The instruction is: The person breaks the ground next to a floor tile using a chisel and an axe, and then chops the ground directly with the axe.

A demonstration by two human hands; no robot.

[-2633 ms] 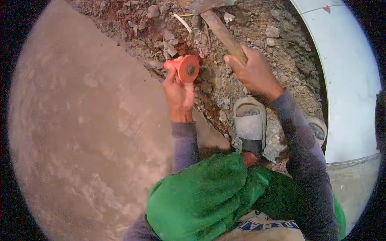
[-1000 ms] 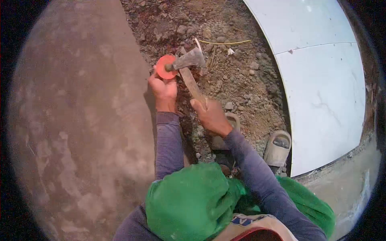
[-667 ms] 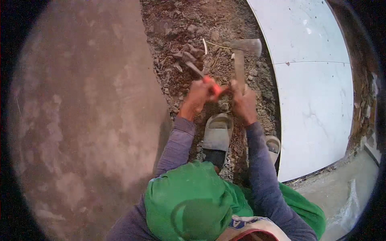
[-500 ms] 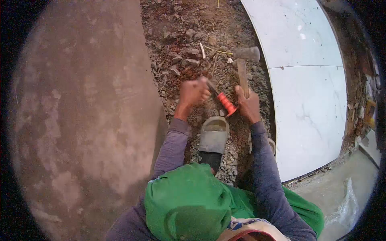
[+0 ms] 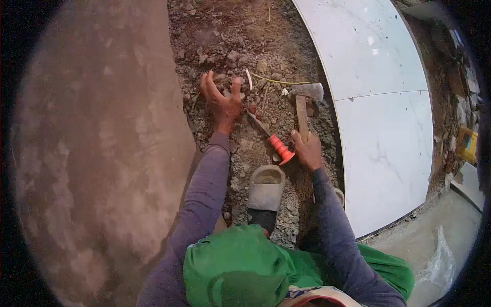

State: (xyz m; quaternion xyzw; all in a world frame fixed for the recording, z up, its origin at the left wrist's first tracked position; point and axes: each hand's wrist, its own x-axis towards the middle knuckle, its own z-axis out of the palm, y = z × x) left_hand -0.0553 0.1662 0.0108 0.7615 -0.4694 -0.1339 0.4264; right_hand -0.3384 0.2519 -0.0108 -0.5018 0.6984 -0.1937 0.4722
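My left hand (image 5: 223, 101) is over the rubble with its fingers spread and nothing visible in its grip. Its fingertips are close to the stones, and I cannot tell whether they touch. A chisel with a ribbed red handle (image 5: 281, 147) lies on the dirt between my hands, its metal end pointing up and left. My right hand (image 5: 308, 150) is closed around the wooden handle of a hammer (image 5: 302, 115), whose grey metal head is at the top, beside the tile edge.
Brown concrete (image 5: 107, 143) spans the left side, and large white tiles (image 5: 388, 138) are on the right. My sandalled foot (image 5: 266, 190) rests on the gravel. A yellow wire (image 5: 281, 82) and a short white piece (image 5: 249, 80) lie beyond. Clear plastic (image 5: 441, 261) is at lower right.
My left hand has let go of the red-handled chisel and moved left, its fingers opening over the stones. The chisel now lies on the dirt. The hammer remains in my right hand.
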